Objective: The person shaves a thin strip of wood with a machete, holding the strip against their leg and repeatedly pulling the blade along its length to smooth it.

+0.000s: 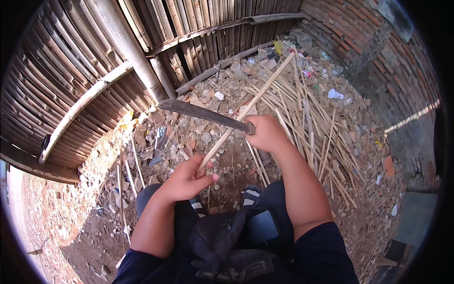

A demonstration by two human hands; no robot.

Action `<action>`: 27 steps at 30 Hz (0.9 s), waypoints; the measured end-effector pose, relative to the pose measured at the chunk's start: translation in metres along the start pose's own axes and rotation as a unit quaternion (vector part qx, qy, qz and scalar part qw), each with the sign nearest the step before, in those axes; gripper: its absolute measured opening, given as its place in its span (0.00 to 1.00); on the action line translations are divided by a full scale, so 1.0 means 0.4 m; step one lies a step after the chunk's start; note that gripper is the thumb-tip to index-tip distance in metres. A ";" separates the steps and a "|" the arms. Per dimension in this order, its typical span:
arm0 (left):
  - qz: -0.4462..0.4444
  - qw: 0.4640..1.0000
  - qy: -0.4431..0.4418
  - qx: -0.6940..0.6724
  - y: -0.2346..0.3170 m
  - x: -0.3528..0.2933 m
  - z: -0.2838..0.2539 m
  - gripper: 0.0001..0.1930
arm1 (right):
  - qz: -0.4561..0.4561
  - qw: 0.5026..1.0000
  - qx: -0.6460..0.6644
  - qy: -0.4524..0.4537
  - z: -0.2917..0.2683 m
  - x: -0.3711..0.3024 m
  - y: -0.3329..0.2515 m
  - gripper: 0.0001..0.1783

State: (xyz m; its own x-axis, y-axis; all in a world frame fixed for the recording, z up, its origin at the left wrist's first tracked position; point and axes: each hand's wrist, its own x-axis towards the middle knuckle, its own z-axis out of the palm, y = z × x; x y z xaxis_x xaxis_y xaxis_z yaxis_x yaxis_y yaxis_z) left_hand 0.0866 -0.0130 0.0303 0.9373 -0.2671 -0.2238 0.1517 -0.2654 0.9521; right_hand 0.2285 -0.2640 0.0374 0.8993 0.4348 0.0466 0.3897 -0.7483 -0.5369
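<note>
My right hand [265, 133] is closed round the handle of a machete [203, 114], whose dark blade points left and slightly away from me. The blade crosses a long, pale split-bamboo strip [265, 89]; whether they touch, I cannot tell. Around the near end of that strip, the fingers of my left hand [189, 178] are wrapped, with the thumb lying apart along the lower side. From there the strip slants up and away to the right, over the rubble.
Many loose bamboo strips [302, 123] lie in a pile at the right. Slatted bamboo fencing [61, 80] with poles stands at left and ahead; a brick wall [397, 71] rises at right. Stones and litter cover the ground. A phone-like flat object [262, 225] rests on my thigh.
</note>
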 end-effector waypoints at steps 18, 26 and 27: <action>-0.013 0.999 0.039 -0.031 -0.010 0.003 -0.017 0.18 | 0.040 0.999 -0.002 -0.014 0.010 -0.003 -0.073 0.23; 0.001 0.997 0.032 0.067 0.014 0.019 -0.012 0.20 | 0.044 0.997 -0.026 -0.054 0.030 0.030 -0.046 0.16; 0.000 0.997 0.035 0.069 0.011 0.021 -0.013 0.19 | 0.045 0.997 -0.023 -0.055 0.030 0.031 -0.045 0.16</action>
State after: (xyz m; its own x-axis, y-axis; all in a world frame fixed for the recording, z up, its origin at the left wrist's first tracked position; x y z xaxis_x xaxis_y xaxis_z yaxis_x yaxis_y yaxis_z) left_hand 0.0966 -0.0116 0.0336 0.9578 -0.2029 -0.2036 0.1114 -0.3909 0.9137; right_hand 0.2304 -0.2392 0.0375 0.9046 0.4158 -0.0943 0.3195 -0.8076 -0.4957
